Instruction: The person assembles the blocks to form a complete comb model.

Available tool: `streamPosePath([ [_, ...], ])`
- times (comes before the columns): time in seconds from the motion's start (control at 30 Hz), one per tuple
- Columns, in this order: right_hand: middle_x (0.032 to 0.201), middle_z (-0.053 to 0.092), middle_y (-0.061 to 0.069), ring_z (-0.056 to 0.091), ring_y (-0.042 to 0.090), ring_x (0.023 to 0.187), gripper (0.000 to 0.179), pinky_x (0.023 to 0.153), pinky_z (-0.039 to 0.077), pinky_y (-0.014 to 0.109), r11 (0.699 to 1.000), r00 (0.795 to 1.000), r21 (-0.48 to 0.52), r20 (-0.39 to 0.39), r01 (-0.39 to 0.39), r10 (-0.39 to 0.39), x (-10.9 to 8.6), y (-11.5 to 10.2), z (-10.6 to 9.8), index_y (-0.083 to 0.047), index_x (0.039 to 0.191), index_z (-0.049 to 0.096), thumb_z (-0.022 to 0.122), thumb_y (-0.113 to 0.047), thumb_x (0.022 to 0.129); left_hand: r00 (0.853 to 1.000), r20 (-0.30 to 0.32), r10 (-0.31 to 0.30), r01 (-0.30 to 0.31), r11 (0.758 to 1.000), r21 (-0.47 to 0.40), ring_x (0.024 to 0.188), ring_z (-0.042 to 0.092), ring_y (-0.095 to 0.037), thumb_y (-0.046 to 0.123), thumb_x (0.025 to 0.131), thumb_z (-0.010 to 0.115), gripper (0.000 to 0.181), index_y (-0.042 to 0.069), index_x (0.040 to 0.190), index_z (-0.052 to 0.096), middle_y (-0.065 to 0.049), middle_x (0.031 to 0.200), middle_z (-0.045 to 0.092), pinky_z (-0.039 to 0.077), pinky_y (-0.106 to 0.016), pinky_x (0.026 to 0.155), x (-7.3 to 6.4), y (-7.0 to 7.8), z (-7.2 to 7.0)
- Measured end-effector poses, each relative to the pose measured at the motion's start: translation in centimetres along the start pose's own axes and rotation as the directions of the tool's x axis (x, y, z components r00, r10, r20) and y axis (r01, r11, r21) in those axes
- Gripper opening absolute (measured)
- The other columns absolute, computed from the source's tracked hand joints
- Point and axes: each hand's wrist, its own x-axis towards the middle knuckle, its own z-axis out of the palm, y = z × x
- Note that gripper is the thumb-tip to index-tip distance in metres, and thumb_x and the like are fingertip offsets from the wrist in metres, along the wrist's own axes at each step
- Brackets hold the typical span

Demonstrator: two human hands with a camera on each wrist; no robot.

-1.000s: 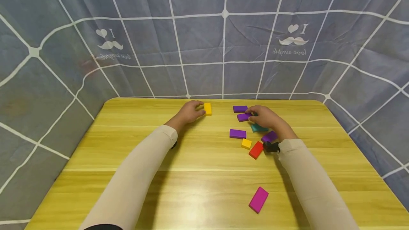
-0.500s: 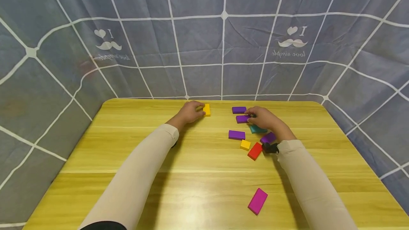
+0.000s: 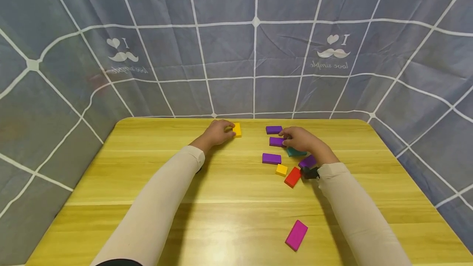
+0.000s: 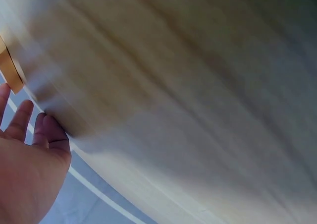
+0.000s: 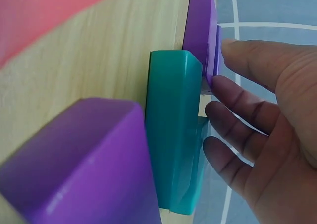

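Observation:
In the head view my left hand is at the far edge of the table, its fingertips against the left side of a yellow block. Relaxed, spread fingers show in the left wrist view, with that block at the left edge. My right hand touches the right end of a purple block with its fingertips; a second purple block lies just behind. Under the right hand is a teal block, partly hidden. The right wrist view shows loosely bent fingers beside the purple block and the teal block.
Nearer on the wooden table lie a purple block, a small yellow block, a red block and another purple block by the right wrist. A magenta block sits closer still. A grey curtain borders the back.
The purple block at my right fingertips has turned straighter and shifted slightly nearer. My left hand stays beside the yellow block. The whole view has drifted a little.

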Motion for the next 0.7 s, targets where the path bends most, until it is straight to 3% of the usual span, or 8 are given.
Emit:
streamPosePath([
  [0.33,0.102,0.067,0.015,0.063,0.03,0.095,0.031,0.091,0.051,0.048,0.999,0.999,-0.009,0.017,0.036,-0.036,-0.2,-0.8,0.1,0.006,0.124,0.062,0.061,-0.003,0.095,0.996,-0.028,0.084,-0.083,0.996,0.01,0.129,0.052,-0.034,0.021,0.097,0.064,0.036,-0.001,0.125,0.065,-0.019,0.137,0.057,0.035,-0.041,0.112,0.2,-0.6,0.4],
  [0.7,0.102,0.067,0.013,0.063,0.028,0.094,0.031,0.091,0.051,0.046,0.999,0.998,-0.023,0.06,0.024,-0.023,0.0,-1.3,0.7,0.001,0.125,0.063,0.062,-0.006,0.095,0.996,-0.003,0.084,-0.084,0.996,0.006,0.131,0.05,-0.035,0.021,0.097,0.063,0.037,-0.001,0.128,0.064,-0.019,0.14,0.055,0.034,-0.042,0.113,0.1,-0.3,0.1],
])
